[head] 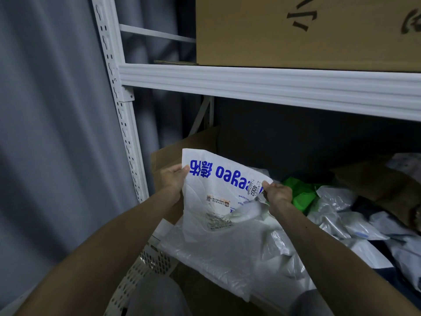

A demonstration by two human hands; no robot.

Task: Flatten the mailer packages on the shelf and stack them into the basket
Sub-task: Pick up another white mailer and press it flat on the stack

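1. Landmark: the white mailer (216,201), printed with blue lettering that reads upside down in the head view. All places below are given relative to it.
2. The mailer is held up in front of the lower shelf opening, spread nearly flat. Its lower right portion is torn and crumpled.
3. The left hand (173,179) pinches the mailer's left edge, thumb on the printed face.
4. The right hand (276,192) grips the mailer's right corner, fingers curled round it, just above the torn area.
5. The hands are apart, with the mailer's full width between them.
6. The perforated white basket (150,263) shows its rim below and left of the mailer.
7. A clear plastic bag (216,258) lies directly below the mailer.
8. A green bag (300,195) lies just right of the mailer, beside the right hand.
9. A pile of grey mailers (337,215) lies further right, on the shelf.
10. An open brown carton (173,151) stands behind the mailer's left edge.
11. The white shelf beam (250,83) runs above the mailer and carries a large cardboard box (296,30).
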